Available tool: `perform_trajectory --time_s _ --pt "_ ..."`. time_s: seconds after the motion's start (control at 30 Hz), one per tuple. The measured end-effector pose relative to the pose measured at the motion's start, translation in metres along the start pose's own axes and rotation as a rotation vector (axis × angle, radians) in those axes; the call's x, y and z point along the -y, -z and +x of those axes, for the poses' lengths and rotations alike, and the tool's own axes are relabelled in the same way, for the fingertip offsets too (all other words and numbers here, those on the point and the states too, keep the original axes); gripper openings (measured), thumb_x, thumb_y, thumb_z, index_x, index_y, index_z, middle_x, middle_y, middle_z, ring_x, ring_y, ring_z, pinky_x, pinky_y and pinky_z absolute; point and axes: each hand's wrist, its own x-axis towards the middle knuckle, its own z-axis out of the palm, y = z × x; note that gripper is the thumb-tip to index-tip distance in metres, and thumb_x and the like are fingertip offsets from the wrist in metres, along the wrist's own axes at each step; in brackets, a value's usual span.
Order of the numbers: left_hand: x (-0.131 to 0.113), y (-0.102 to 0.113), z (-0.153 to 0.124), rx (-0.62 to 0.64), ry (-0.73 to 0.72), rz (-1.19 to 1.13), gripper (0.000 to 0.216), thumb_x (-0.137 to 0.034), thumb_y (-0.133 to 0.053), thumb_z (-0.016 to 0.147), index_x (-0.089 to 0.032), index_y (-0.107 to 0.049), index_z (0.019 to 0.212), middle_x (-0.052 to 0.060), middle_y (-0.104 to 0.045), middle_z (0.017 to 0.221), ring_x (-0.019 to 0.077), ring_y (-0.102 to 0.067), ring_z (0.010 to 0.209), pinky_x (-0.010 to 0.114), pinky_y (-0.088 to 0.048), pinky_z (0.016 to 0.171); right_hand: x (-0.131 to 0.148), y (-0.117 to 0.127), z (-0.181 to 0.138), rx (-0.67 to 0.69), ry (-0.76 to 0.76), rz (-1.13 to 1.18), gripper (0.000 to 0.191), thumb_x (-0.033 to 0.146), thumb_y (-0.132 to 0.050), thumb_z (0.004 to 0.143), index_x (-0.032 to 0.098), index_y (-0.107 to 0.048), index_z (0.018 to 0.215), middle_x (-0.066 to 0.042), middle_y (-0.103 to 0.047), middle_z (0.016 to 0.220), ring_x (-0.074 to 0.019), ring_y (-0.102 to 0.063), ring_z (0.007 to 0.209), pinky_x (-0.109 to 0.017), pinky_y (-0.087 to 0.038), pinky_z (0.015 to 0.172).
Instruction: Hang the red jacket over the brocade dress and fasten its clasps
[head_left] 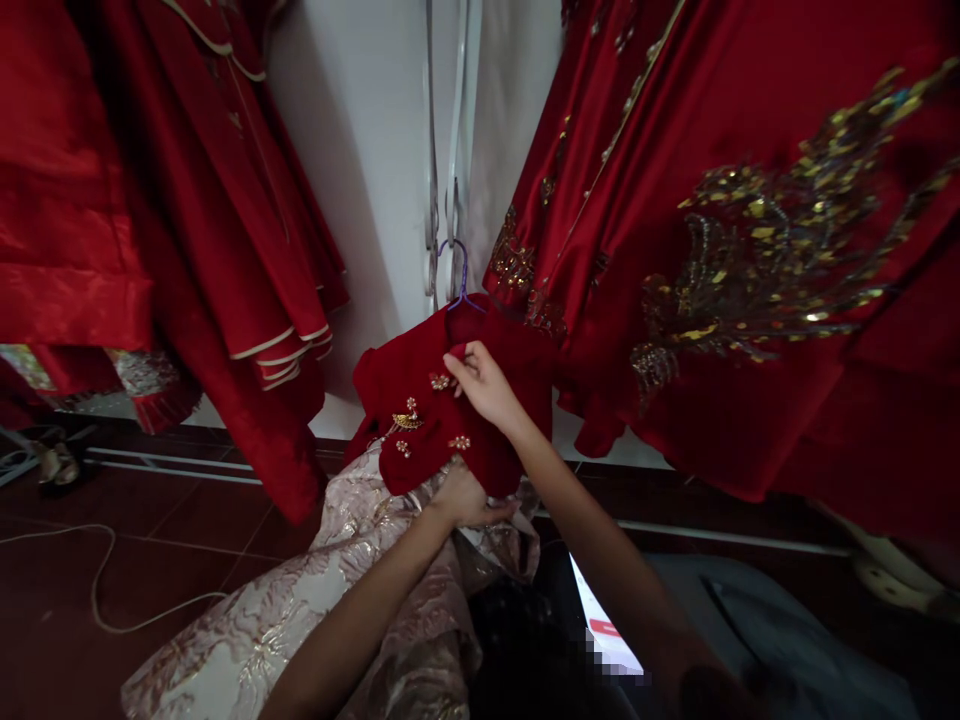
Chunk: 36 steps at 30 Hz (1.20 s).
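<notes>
A short red velvet jacket [420, 365] with jewelled flower fastenings hangs on a purple hanger [463, 285]. My right hand [486, 385] is closed in a pinch on the jacket's front edge, just below the neck opening. Lower down, my left hand [459, 495] reaches under the jacket's hem. Its fingers are mostly covered by the red cloth, and a digit stretches to the right. Beneath the jacket, a pale pink and gold brocade garment [337, 560] spreads down toward me, under my left forearm. A gold ornament [407, 421] lies against the jacket's left front.
Red garments [225, 200] hang on the left, and red ones with gold sequins [780, 240] on the right. White metal bars [442, 130] stand behind the hanger. A lit screen [607, 625] shows below my right forearm. A pale cable [97, 590] lies on the dark tiled floor.
</notes>
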Motion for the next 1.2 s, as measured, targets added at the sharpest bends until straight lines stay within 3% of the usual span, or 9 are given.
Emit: perform_trajectory --time_s 0.1,0.2,0.27,0.37,0.43,0.53,0.67,0.97,1.2 --pt "-0.001 0.007 -0.007 -0.212 0.055 0.015 0.026 -0.046 -0.056 0.070 -0.020 -0.064 0.070 0.006 -0.062 0.062 0.0213 -0.057 0.068 0.038 -0.042 0.075 -0.017 0.001 -0.007 0.032 0.015 -0.221 0.019 0.038 -0.050 0.082 0.022 -0.041 0.084 0.003 -0.053 0.070 -0.0119 -0.056 0.060 -0.023 -0.046 0.053" --pt "0.007 0.023 -0.016 -0.455 0.097 0.012 0.016 -0.031 -0.053 0.072 -0.021 -0.058 0.060 0.003 -0.059 0.059 0.0191 -0.053 0.067 0.038 -0.039 0.077 -0.032 0.004 -0.014 0.006 -0.024 -0.346 0.011 0.032 -0.044 0.084 0.022 -0.041 0.087 0.002 -0.054 0.067 -0.0135 -0.058 0.058 -0.024 -0.045 0.053" --pt "0.017 0.033 -0.020 -0.639 0.205 0.004 0.012 -0.024 -0.051 0.075 -0.020 -0.056 0.065 0.004 -0.060 0.067 0.0190 -0.052 0.072 0.039 -0.037 0.079 -0.040 0.005 -0.017 -0.021 -0.052 -0.376 0.009 0.031 -0.044 0.084 0.022 -0.041 0.087 0.002 -0.055 0.064 -0.0139 -0.058 0.057 -0.024 -0.044 0.053" --pt "0.036 0.041 -0.022 -0.916 0.487 -0.088 0.006 -0.022 -0.050 0.078 -0.019 -0.055 0.080 0.005 -0.058 0.084 0.0194 -0.051 0.084 0.037 -0.037 0.081 -0.047 -0.001 -0.024 -0.020 -0.069 -0.374 0.011 0.032 -0.045 0.083 0.022 -0.043 0.087 0.004 -0.054 0.060 -0.0132 -0.055 0.053 -0.023 -0.043 0.053" --pt "0.048 0.041 -0.021 -1.009 0.603 -0.252 0.015 -0.023 -0.052 0.078 -0.019 -0.051 0.093 0.005 -0.055 0.093 0.0173 -0.051 0.084 0.033 -0.041 0.078 -0.050 -0.008 -0.028 -0.005 -0.072 -0.336 0.015 0.035 -0.046 0.083 0.022 -0.043 0.090 0.005 -0.053 0.058 -0.0126 -0.054 0.051 -0.023 -0.042 0.054" --pt "0.062 0.036 -0.019 -1.006 0.623 -0.487 0.028 -0.025 -0.055 0.077 -0.019 -0.047 0.104 0.004 -0.054 0.097 0.0135 -0.053 0.079 0.027 -0.044 0.072 -0.052 -0.021 -0.033 0.014 -0.076 -0.236 0.018 0.036 -0.047 0.082 0.022 -0.041 0.091 0.006 -0.052 0.060 -0.0120 -0.054 0.051 -0.023 -0.043 0.053" --pt "0.067 0.035 -0.020 -0.967 0.547 -0.613 0.037 -0.026 -0.058 0.076 -0.019 -0.047 0.110 0.006 -0.056 0.100 0.0146 -0.057 0.087 0.028 -0.047 0.078 -0.055 -0.033 -0.035 0.016 -0.050 -0.192 0.019 0.035 -0.049 0.082 0.022 -0.040 0.092 0.005 -0.053 0.062 -0.0120 -0.057 0.055 -0.023 -0.045 0.055" --pt "0.061 0.038 -0.023 -0.952 0.550 -0.601 0.034 -0.031 -0.056 0.079 -0.017 -0.056 0.110 0.009 -0.062 0.106 0.0186 -0.059 0.098 0.034 -0.046 0.090 -0.067 -0.050 -0.049 -0.045 0.051 -0.143 0.051 0.028 -0.065 0.071 0.019 -0.040 0.114 -0.005 -0.060 0.089 -0.0159 -0.061 0.080 -0.032 -0.052 0.074" --pt "0.066 0.029 -0.024 -0.976 0.571 -0.587 0.039 -0.031 -0.056 0.078 -0.016 -0.055 0.114 0.010 -0.063 0.106 0.0194 -0.062 0.094 0.036 -0.049 0.087 -0.073 -0.058 -0.047 -0.154 0.027 -0.089 0.048 0.025 -0.066 0.071 0.019 -0.042 0.112 -0.003 -0.061 0.082 -0.0157 -0.061 0.077 -0.033 -0.052 0.076"
